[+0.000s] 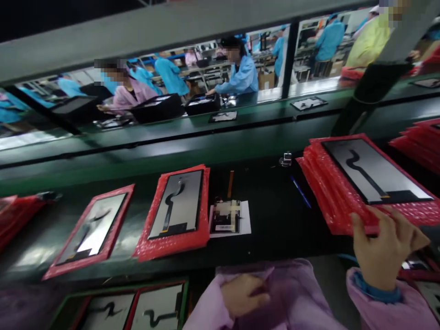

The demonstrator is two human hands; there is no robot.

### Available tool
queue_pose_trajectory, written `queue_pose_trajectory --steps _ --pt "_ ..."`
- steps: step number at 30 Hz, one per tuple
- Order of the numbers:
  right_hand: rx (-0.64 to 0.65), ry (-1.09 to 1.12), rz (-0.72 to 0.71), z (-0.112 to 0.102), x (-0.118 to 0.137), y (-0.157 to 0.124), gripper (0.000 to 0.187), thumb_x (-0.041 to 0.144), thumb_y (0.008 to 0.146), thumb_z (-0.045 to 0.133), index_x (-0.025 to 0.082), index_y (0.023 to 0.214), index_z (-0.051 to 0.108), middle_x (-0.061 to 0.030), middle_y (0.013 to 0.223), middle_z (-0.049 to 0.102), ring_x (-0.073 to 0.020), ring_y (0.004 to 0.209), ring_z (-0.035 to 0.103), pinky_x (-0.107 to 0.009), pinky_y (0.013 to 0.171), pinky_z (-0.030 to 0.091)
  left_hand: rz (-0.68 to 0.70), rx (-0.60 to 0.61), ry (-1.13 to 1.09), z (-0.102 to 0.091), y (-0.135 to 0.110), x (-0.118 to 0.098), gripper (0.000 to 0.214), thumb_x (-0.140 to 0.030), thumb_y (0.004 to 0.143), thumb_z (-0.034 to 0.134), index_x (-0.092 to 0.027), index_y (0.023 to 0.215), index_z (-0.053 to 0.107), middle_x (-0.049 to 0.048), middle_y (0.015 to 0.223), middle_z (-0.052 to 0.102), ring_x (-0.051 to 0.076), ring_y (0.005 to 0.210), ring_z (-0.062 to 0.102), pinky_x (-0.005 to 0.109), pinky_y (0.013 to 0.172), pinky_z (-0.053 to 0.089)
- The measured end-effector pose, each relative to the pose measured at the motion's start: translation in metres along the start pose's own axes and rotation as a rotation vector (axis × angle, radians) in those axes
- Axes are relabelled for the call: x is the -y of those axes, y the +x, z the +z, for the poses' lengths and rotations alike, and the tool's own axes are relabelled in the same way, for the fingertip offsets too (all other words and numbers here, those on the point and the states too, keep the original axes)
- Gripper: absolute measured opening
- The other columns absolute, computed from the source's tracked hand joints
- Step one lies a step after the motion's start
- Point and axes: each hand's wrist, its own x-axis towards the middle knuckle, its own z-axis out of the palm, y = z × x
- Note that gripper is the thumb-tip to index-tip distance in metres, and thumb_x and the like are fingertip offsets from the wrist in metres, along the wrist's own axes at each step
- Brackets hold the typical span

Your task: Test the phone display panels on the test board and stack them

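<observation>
My right hand [381, 250] grips the near edge of a stack of red bubble-wrap sheets [326, 188], fingers curled over it. On top of the stack lies a grey display panel [373, 169] with a black flex cable. My left hand [242, 293] rests on my lap against the pink sleeve, fingers loosely curled, holding nothing I can make out. In front of me a second panel on red bubble wrap [178, 211] lies on the dark bench. A small circuit piece on white paper [228, 217] sits beside it.
A third panel on red wrap [92, 229] lies left on the green conveyor [220, 146]. More panels [137, 311] sit in a tray below. Red stacks stand far right [422, 137] and far left. Workers in blue and pink coats sit across the line by black trays [161, 107].
</observation>
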Motion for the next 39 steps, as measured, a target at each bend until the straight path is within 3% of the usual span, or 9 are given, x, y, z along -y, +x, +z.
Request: queue_pose_trajectory --steps 4,9,12,16,22,25,31,35,39 --pt "0.002 0.02 0.015 0.002 -0.008 0.009 0.017 0.036 0.091 0.061 0.027 0.099 0.072 -0.013 0.104 0.075 -0.0324 0.093 0.068 -0.053 0.092 0.044 0.352 0.255 -0.189 -0.033 0.034 -0.085 0.059 -0.062 0.095 0.052 -0.017 0.129 0.067 0.0144 0.12 0.074 0.026 0.112 0.07 0.036 0.1 0.052" --pt "0.044 0.069 0.051 0.0 -0.011 0.021 0.02 0.037 0.092 0.057 0.023 0.092 0.072 -0.0116 0.086 0.074 -0.0301 0.083 0.064 -0.048 0.087 0.044 0.416 -0.113 -0.656 -0.04 0.118 -0.151 0.072 -0.072 0.086 0.06 -0.013 0.127 0.065 0.0172 0.116 0.072 0.027 0.113 0.068 0.043 0.104 0.05" --pt "0.098 0.096 0.01 -0.003 -0.008 0.023 0.026 0.036 0.096 0.051 0.022 0.094 0.072 -0.0114 0.09 0.074 -0.0274 0.083 0.064 -0.045 0.086 0.044 0.356 -0.181 -0.943 -0.043 0.162 -0.188 0.054 -0.051 0.097 0.054 -0.017 0.139 0.055 0.0162 0.126 0.068 0.027 0.112 0.069 0.046 0.098 0.054" --pt "0.176 0.054 -0.012 -0.008 -0.002 0.023 0.036 0.046 0.098 0.049 0.018 0.1 0.071 -0.0122 0.096 0.074 -0.0268 0.09 0.064 -0.044 0.091 0.042 0.25 -0.322 -0.943 -0.046 0.194 -0.217 0.053 -0.034 0.096 0.057 -0.018 0.146 0.049 0.0153 0.132 0.064 0.027 0.122 0.064 0.043 0.103 0.051" --pt "0.133 0.075 -0.02 -0.006 0.002 0.028 0.037 0.043 0.1 0.049 0.017 0.084 0.071 -0.0111 0.087 0.073 -0.0246 0.081 0.061 -0.042 0.086 0.043 0.235 -0.375 -0.976 -0.044 0.201 -0.21 0.059 -0.042 0.092 0.065 -0.023 0.144 0.046 0.011 0.119 0.067 0.022 0.103 0.068 0.037 0.093 0.054" --pt "0.082 0.161 -0.033 -0.007 0.014 0.028 0.027 0.036 0.098 0.056 0.02 0.08 0.068 -0.0077 0.083 0.071 -0.0225 0.08 0.061 -0.04 0.084 0.044 0.255 -0.363 -0.978 -0.045 0.204 -0.211 0.034 -0.044 0.091 0.065 -0.018 0.112 0.062 0.0063 0.095 0.066 0.017 0.08 0.064 0.036 0.087 0.053" --pt "0.272 0.246 -0.419 -0.034 0.05 0.012 0.007 0.017 0.093 0.063 0.02 0.099 0.066 -0.0062 0.092 0.071 -0.0224 0.089 0.059 -0.039 0.085 0.046 0.283 -0.401 -1.041 -0.053 0.199 -0.21 0.047 -0.039 0.054 0.094 -0.015 0.078 0.062 0.0002 0.073 0.062 0.012 0.066 0.056 0.031 0.075 0.05" --pt "0.258 0.276 -0.402 -0.057 0.047 -0.003 0.027 0.015 0.094 0.061 0.018 0.121 0.062 -0.0118 0.111 0.068 -0.027 0.103 0.059 -0.045 0.093 0.045 0.337 -0.431 -1.131 -0.062 0.153 -0.17 0.055 -0.038 0.05 0.096 -0.013 0.09 0.069 0.0042 0.083 0.073 0.017 0.072 0.067 0.031 0.074 0.055" --pt "0.37 0.291 -0.265 -0.049 0.032 -0.024 0.046 0.035 0.095 0.063 0.02 0.137 0.051 -0.0152 0.124 0.062 -0.0314 0.114 0.058 -0.048 0.096 0.049 0.195 -0.547 -1.121 -0.072 0.099 -0.108 0.056 -0.04 0.056 0.096 -0.011 0.096 0.07 0.0069 0.083 0.076 0.02 0.071 0.072 0.032 0.07 0.059"
